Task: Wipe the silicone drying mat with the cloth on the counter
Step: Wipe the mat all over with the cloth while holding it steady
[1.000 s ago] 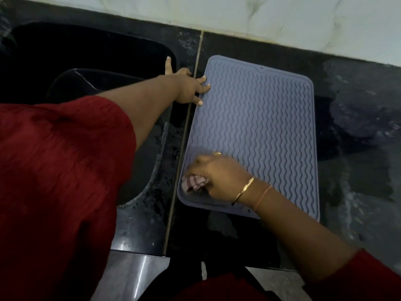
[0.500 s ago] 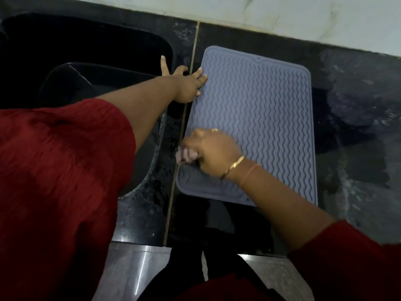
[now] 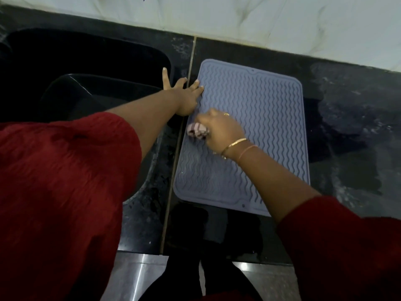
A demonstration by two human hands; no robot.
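At the far left a dark sink [image 3: 91, 68] is sunk into the black desk [image 3: 351, 131], its basin taking up most of that side. Just right of it, across the thin seam in the stone, the left hand [image 3: 184, 96] lies flat with fingers [image 3: 196, 83] spread open, holding nothing; the outer fingertips press on the far-left edge of the mat [image 3: 264, 118], and the thumb side reaches out over the sink rim. It looks to be pinning the mat so that it does not slide.

The mat, grey with wavy ridges, lies flat on the desk just right of the seam, its long side running near to far. The right hand [image 3: 221, 129] is on its left half, fingers closed around a bunched striped cloth [image 3: 198, 130] that is pressed to the surface beside the left edge.

A second ago the cloth was down at the near-left corner; half a second ago it was partway up; now it is about mid-length, close under the left hand. So the stroke is running from near to far along the left border. The hand is a little blurred, which fits a stroke in motion.

By this reading the near-left strip is done, and the far end and the whole right half remain. The wipe is well under way but probably less than half finished.
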